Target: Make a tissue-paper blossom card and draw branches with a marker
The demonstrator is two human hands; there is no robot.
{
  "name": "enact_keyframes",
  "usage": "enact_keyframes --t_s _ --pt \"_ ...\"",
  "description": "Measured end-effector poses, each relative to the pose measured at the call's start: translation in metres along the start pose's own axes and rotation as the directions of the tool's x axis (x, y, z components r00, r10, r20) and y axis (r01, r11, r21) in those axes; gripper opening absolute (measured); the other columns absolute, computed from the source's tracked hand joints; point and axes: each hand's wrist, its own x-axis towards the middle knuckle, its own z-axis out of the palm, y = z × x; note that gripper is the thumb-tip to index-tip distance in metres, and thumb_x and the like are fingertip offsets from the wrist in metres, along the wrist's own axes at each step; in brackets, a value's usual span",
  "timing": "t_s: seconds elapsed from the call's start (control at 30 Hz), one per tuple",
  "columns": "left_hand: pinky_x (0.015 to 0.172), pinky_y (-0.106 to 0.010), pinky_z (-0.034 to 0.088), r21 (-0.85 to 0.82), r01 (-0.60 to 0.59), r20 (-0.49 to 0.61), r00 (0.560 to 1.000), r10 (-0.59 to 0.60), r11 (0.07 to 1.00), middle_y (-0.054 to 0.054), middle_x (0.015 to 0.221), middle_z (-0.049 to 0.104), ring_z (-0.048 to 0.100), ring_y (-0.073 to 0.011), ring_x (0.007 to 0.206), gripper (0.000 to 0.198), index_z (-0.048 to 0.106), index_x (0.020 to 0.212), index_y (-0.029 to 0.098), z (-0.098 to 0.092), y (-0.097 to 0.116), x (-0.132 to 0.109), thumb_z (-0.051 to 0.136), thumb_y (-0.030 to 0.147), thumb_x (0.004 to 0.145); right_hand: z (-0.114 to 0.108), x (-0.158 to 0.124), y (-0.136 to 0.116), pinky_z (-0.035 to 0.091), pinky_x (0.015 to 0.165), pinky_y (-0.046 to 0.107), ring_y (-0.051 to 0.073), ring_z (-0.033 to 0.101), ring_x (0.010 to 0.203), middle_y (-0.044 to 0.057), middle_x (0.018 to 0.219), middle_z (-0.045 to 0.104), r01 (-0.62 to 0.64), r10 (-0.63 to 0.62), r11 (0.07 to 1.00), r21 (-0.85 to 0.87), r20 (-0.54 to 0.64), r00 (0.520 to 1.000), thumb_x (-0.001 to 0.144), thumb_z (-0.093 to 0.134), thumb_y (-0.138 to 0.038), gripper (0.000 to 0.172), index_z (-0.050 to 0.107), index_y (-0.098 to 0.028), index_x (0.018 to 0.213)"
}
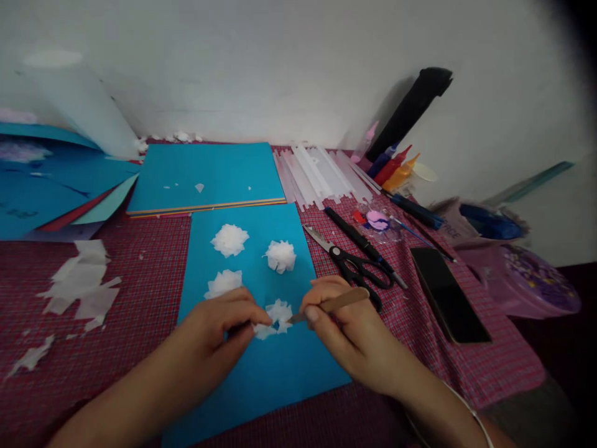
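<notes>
A blue sheet of paper (261, 386) lies before me, bearing three white tissue-paper puffs: one at the upper left (230, 240), one on the right (280, 256) and one partly behind my left hand (224, 283). Below them, small white tissue pieces (280, 311) form a ragged ring with blue showing in its middle. My left hand (224, 326) is closed, thumb and finger pinching a tissue scrap (263, 331) at the ring's left side. In my right hand (347, 326) is a flat wooden stick (345, 300), its narrow tip at the ring's right edge.
Right of the sheet lie scissors (354, 261), a black pen-like tool (359, 239), a phone (450, 295) and paint bottles (396, 168). Behind are stacked blue sheets (209, 171) and translucent glue sticks (321, 174). Torn tissue (84, 280) lies left; a pink tub (522, 286) stands far right.
</notes>
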Motion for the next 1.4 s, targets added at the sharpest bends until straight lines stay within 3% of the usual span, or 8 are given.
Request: enact_keyframes --t_s 0.1,0.17,0.43,0.8,0.97,1.23,1.33,1.4 --pt "0.057 -0.025 0.047 -0.099 0.098 -0.004 0.995 -0.099 0.99 0.003 0.07 0.059 0.059 -0.0136 0.062 0.022 0.065 0.09 0.025 0.016 -0.001 0.001 0.052 0.035 0.076 0.0 0.0 -0.001 0.047 0.082 0.034 0.015 0.062 0.075 0.0 0.077 0.064 -0.003 0.003 1.0 0.005 0.0 1.0 0.095 0.047 -0.015 0.015 0.057 -0.021 0.087" --pt "0.052 -0.024 0.042 -0.059 0.124 -0.035 0.991 -0.126 0.991 0.005 0.063 0.054 0.054 -0.0123 0.054 0.018 0.059 0.085 0.023 0.024 -0.004 0.004 0.052 0.034 0.073 -0.001 0.0 -0.001 0.047 0.082 0.034 0.015 0.061 0.073 -0.001 0.076 0.063 0.0 0.0 1.0 0.025 -0.001 1.0 0.095 0.047 -0.014 0.015 0.057 -0.022 0.086" --pt "0.052 -0.025 0.039 0.087 0.107 -0.066 0.993 -0.101 0.99 0.004 0.064 0.054 0.051 -0.0117 0.052 0.015 0.053 0.085 0.022 0.025 -0.011 0.009 0.048 0.03 0.073 -0.002 -0.01 -0.004 0.048 0.082 0.037 0.017 0.061 0.077 -0.001 0.075 0.062 0.014 0.014 0.988 0.152 -0.181 0.983 0.096 0.047 -0.016 0.017 0.057 -0.024 0.085" --pt "0.057 -0.026 0.04 0.069 0.044 -0.094 0.995 -0.037 0.997 0.002 0.069 0.059 0.054 -0.0135 0.06 0.012 0.055 0.084 0.022 0.027 -0.013 0.008 0.05 0.032 0.081 0.013 -0.003 -0.004 0.047 0.08 0.037 0.017 0.063 0.073 0.0 0.077 0.067 0.116 -0.118 0.992 -0.044 -0.036 0.992 0.095 0.046 -0.016 0.014 0.057 -0.023 0.091" --pt "0.066 -0.029 0.042 0.219 0.001 -0.198 0.979 0.044 0.976 0.0 0.076 0.059 0.056 -0.0155 0.071 0.014 0.056 0.078 0.022 0.012 -0.018 0.005 0.048 0.032 0.084 0.015 -0.002 -0.005 0.046 0.081 0.037 0.017 0.062 0.07 0.001 0.076 0.067 0.154 -0.158 0.981 -0.121 -0.022 0.987 0.095 0.046 -0.014 0.014 0.057 -0.021 0.092" --pt "0.066 -0.035 0.043 0.46 0.065 -0.094 0.995 -0.025 0.886 -0.004 0.077 0.061 0.06 -0.022 0.073 0.022 0.055 0.081 0.021 0.008 -0.015 -0.004 0.037 0.032 0.088 0.019 0.0 -0.01 0.045 0.087 0.04 0.015 0.058 0.064 0.0 0.071 0.064 0.157 -0.143 0.969 -0.191 0.084 0.986 0.093 0.044 -0.012 0.017 0.057 -0.021 0.087" --pt "0.07 -0.038 0.046 0.523 0.039 -0.047 0.999 -0.016 0.851 -0.006 0.082 0.062 0.062 -0.0243 0.077 0.023 0.054 0.081 0.021 0.01 -0.012 -0.004 0.034 0.028 0.09 0.018 -0.003 -0.006 0.046 0.08 0.037 0.016 0.06 0.067 0.0 0.072 0.065 0.083 -0.085 0.993 -0.083 -0.016 0.996 0.094 0.046 -0.015 0.018 0.059 -0.021 0.084" --pt "0.072 -0.039 0.048 0.556 0.003 -0.026 1.0 0.014 0.831 -0.007 0.083 0.062 0.062 -0.0248 0.079 0.023 0.054 0.081 0.021 0.011 -0.012 -0.003 0.034 0.026 0.092 0.016 -0.005 0.0 0.047 0.073 0.033 0.017 0.061 0.068 0.0 0.069 0.064 -0.056 0.076 0.991 0.122 -0.169 0.983 0.097 0.046 -0.02 0.02 0.06 -0.022 0.083"
